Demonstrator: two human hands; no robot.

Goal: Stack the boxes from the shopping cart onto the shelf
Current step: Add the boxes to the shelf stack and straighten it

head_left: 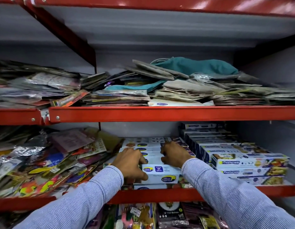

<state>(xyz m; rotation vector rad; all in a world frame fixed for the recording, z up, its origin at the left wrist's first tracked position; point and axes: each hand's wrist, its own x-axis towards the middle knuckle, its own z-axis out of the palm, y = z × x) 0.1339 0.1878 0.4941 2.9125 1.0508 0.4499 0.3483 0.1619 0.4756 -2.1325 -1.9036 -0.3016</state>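
Long white boxes (161,173) with blue and yellow logos lie in rows on the lower red shelf (160,195), at the middle. My left hand (131,164) grips the left end of the front box, thumb on its front face. My right hand (174,154) rests on the right part of the same rows, fingers curled over the box tops. Both sleeves are blue striped. No shopping cart is in view.
A stepped stack of white foil-wrap boxes (242,160) fills the shelf's right side. Loose colourful packets (49,162) are heaped on the left. The upper shelf (160,113) holds flat packets and folded cloth (193,66). Balloon packs (169,215) hang below.
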